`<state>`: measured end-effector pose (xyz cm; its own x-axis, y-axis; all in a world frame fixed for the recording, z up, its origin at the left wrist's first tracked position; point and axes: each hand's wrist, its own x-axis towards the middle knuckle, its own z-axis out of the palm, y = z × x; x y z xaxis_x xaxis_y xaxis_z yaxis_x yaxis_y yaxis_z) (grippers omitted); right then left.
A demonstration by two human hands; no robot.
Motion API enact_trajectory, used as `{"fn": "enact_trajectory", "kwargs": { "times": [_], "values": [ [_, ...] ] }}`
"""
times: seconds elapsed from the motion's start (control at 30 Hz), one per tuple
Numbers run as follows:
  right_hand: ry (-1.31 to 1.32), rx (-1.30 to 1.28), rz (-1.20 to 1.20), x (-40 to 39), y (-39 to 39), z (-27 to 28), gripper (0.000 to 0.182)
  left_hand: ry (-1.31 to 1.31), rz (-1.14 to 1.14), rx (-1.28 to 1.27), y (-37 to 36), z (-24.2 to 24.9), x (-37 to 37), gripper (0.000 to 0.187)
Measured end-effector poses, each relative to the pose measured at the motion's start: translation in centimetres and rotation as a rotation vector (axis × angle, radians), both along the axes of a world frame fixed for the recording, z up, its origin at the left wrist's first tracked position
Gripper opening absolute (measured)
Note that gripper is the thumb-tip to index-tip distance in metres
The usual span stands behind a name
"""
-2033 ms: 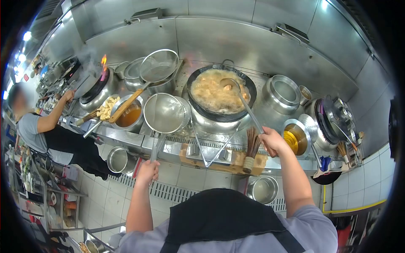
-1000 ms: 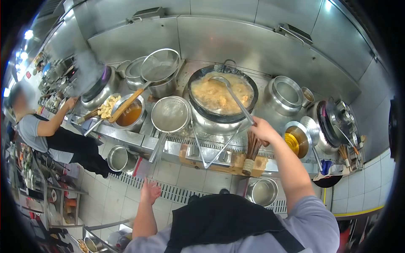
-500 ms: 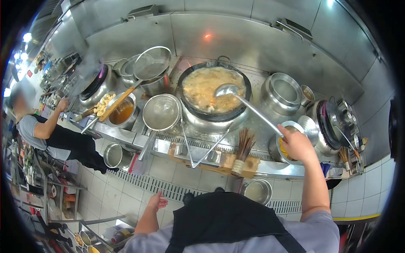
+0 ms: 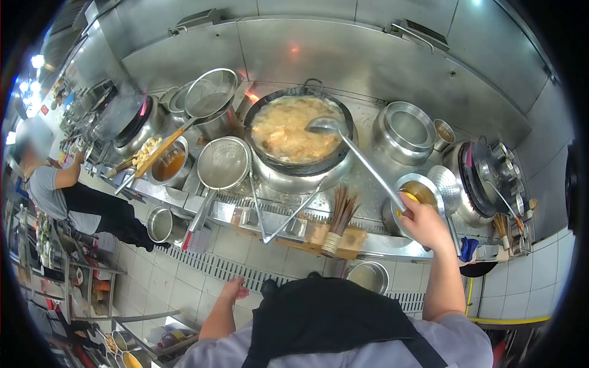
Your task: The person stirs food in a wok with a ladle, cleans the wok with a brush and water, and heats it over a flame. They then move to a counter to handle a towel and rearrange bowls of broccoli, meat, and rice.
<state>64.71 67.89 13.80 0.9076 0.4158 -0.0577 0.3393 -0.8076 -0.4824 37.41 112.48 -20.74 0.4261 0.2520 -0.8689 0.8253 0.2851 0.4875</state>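
Observation:
My right hand [image 4: 424, 223] is wrapped round the handle of a long metal ladle [image 4: 368, 162]. The ladle's bowl is over the right part of a black wok [image 4: 248, 122], which holds bubbling, light brown liquid [image 4: 293, 130] with pieces in it. Below the handle, close to my right hand, stands a metal pot [image 4: 392, 211] with something yellow inside. My left hand [image 4: 234, 290] hangs low over the tiled floor, fingers apart, holding nothing.
Left of the wok are a round strainer [image 4: 223, 163], another strainer [image 4: 211, 92] on a pot, and a pot of brown liquid [image 4: 169, 167]. A bamboo brush [image 4: 337, 222] leans at the counter's front edge. A co-worker [image 4: 46, 184] stands far left, beside another wok.
The ladle and my right hand have shifted slightly left and down in the view. The whole scene has also shifted a little left. The co-worker's arm is lower.

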Motion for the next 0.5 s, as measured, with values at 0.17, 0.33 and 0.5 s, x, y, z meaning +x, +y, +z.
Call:
{"fn": "enact_trajectory", "kwargs": {
  "times": [0.17,0.33,0.5],
  "values": [
    [0.075,0.104,-0.075,2.4,2.8,-6.1,0.053,0.132,-0.137,0.019,-0.6,-2.8,0.4,0.045],
    [0.042,0.358,-0.232,3.5,5.6,-7.8,0.054,0.032,-0.196,0.148,-1.5,0.1,2.2,0.043],
    [0.105,0.482,-0.328,3.4,6.1,-10.4,0.056,0.058,-0.355,0.169,-1.8,-1.4,2.8,0.045]
  ]
}}
